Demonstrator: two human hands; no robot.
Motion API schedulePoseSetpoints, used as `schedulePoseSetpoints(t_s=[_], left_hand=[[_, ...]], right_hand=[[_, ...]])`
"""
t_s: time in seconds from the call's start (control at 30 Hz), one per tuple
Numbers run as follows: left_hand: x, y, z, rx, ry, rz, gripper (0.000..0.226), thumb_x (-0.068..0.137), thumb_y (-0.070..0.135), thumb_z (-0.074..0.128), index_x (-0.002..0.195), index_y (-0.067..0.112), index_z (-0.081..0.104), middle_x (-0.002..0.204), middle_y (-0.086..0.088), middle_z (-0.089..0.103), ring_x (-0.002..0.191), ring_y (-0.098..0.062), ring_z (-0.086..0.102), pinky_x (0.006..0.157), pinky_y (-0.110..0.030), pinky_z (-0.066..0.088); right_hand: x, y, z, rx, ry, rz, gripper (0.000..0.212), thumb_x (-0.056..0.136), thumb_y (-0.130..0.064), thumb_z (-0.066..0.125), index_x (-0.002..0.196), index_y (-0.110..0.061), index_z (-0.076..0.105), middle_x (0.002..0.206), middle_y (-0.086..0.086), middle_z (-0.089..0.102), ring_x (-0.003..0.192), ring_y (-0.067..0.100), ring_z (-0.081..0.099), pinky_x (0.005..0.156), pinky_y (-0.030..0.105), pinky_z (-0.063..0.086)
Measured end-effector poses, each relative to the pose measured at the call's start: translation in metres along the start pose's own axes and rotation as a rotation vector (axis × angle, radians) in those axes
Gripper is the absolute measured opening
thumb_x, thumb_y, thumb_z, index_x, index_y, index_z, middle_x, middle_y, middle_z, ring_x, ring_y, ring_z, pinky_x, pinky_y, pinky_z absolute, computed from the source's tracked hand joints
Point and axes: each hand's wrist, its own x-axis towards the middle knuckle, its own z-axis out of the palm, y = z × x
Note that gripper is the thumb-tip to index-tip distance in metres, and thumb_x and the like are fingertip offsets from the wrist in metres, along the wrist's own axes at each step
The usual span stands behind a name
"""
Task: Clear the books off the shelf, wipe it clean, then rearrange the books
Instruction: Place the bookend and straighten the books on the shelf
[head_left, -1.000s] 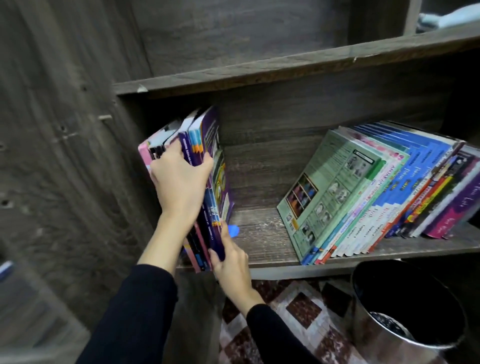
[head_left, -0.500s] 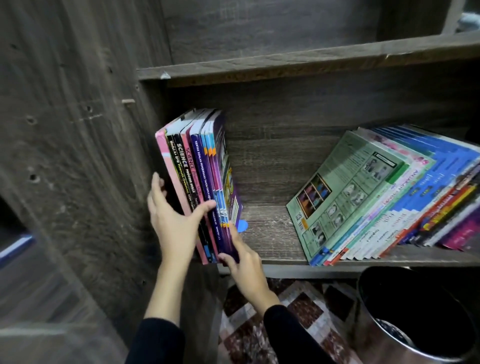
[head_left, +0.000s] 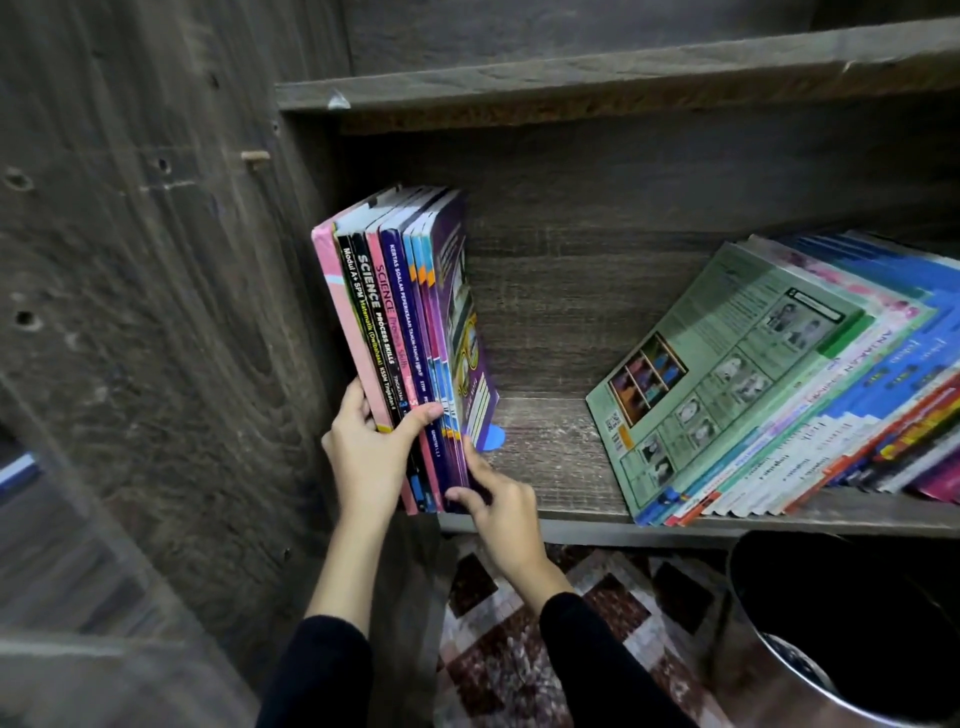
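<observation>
A small stack of upright books (head_left: 400, 322) with pink, black and purple spines stands at the left end of the wooden shelf (head_left: 550, 457), against the side panel. My left hand (head_left: 371, 449) grips the stack low down, fingers behind the pink cover and thumb across the spines. At the purple book's bottom corner, my right hand (head_left: 493, 493) presses with its fingertips. A second, larger row of books (head_left: 789, 384), green cover foremost, leans to the right on the same shelf.
A small blue piece (head_left: 493, 436) lies on the shelf just behind the stack. An upper shelf board (head_left: 597, 78) runs overhead. A dark round bin (head_left: 841, 634) stands on the patterned tiled floor (head_left: 519, 623) below right.
The stack has been stood more upright against the left panel. My left hand slid from the top of the books down to their lower part. The view shifted left.
</observation>
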Motion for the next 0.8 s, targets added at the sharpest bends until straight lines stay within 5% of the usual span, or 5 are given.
schedulePoseSetpoints(t_s=[0.17,0.43,0.6,0.8], left_hand=[[-0.002,-0.001,0.001,0.021,0.009,0.007,0.042,0.070,0.028,0.083,0.106,0.026,0.061,0.088,0.020,0.069,0.076,0.002,0.067,0.076,-0.028,0.056],[-0.009,-0.004,0.005,0.018,0.049,-0.003,0.046,0.066,0.052,0.077,0.104,0.038,0.057,0.085,0.020,0.068,0.077,-0.010,0.068,0.078,-0.042,0.057],[-0.014,-0.002,0.009,0.043,0.067,0.013,0.059,0.072,0.043,0.076,0.122,0.021,0.055,0.100,0.010,0.069,0.087,-0.008,0.067,0.083,-0.040,0.055],[-0.016,0.002,0.009,0.002,0.079,0.003,0.065,0.071,0.042,0.077,0.127,0.020,0.054,0.109,0.007,0.069,0.095,-0.007,0.066,0.086,-0.039,0.054]], right_hand=[[0.005,0.002,-0.005,0.023,-0.037,0.055,0.060,0.079,-0.015,0.075,0.134,-0.013,0.051,0.132,0.003,0.055,0.115,-0.010,0.042,0.095,-0.005,0.025],[0.006,-0.001,-0.005,-0.011,-0.092,0.146,0.056,0.080,-0.023,0.075,0.132,-0.015,0.053,0.132,0.002,0.055,0.122,0.002,0.048,0.098,0.003,0.028],[0.004,-0.006,-0.011,-0.044,-0.123,0.154,0.060,0.084,-0.025,0.072,0.138,-0.015,0.047,0.137,0.001,0.051,0.123,0.000,0.043,0.093,-0.001,0.023],[0.005,-0.015,-0.018,-0.041,-0.102,0.166,0.063,0.084,-0.019,0.072,0.141,-0.017,0.046,0.126,0.005,0.062,0.114,0.010,0.057,0.090,0.004,0.032]])
